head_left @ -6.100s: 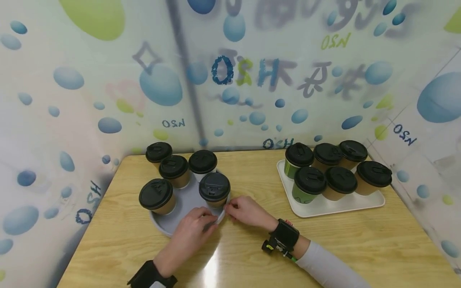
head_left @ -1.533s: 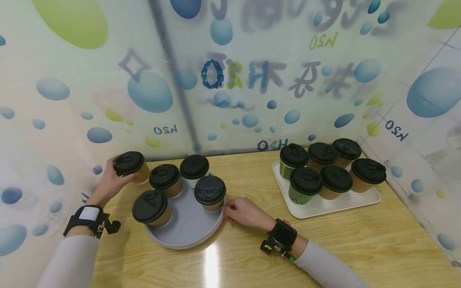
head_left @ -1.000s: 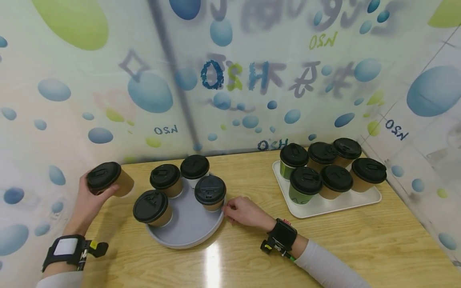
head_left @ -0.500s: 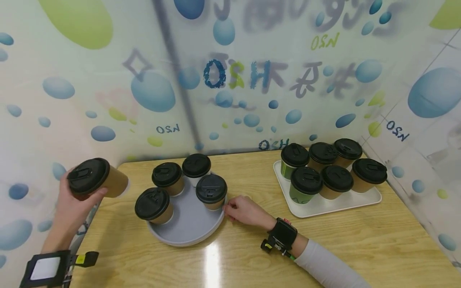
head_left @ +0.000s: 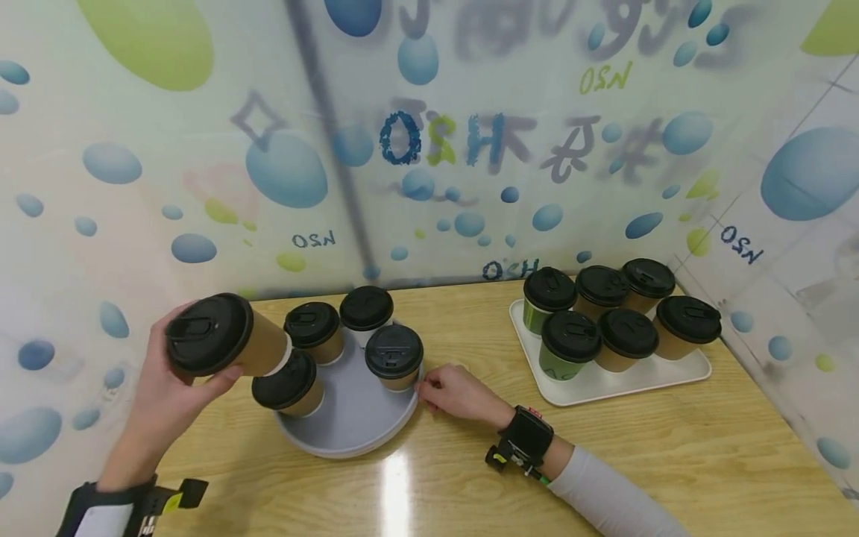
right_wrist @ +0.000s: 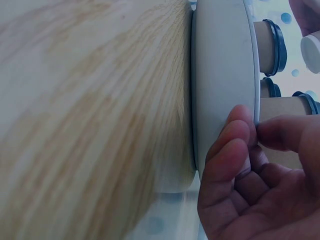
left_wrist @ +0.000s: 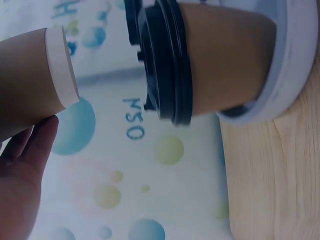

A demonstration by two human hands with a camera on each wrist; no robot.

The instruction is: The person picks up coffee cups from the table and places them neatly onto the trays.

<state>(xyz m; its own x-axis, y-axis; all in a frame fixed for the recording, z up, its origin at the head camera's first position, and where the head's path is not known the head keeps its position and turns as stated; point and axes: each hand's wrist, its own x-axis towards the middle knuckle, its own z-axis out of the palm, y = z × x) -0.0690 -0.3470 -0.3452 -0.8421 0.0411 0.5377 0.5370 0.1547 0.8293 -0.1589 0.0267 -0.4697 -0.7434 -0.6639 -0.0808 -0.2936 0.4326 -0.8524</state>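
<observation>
My left hand [head_left: 157, 395] grips a brown paper cup [head_left: 268, 347] with a black lid, raised and tilted at the left of the round grey tray [head_left: 356, 425]. In the left wrist view the fingers lie along the side of the held cup [left_wrist: 22, 82], near its white base. Several lidded cups stand on the tray; the front-left cup [head_left: 288, 384] is partly covered by the held one. A white cup [head_left: 367, 309] is at the tray's back. My right hand [head_left: 463, 395] pinches the tray's right rim, thumb inside and fingers outside the wall [right_wrist: 225, 65], beside the right-hand cup [head_left: 394, 356].
On the right stands a white rectangular tray [head_left: 611, 384] full of lidded cups, including green cups [head_left: 564, 365] and brown cups [head_left: 678, 339]. The wooden table [head_left: 483, 313] ends at a patterned wall sheet [head_left: 456, 209] behind and along the left.
My left hand left the tray's front, took the back-left cup, and lifted it left and nearer. Over the last half second the cup moved right, towards the tray. The right hand stays at the rim.
</observation>
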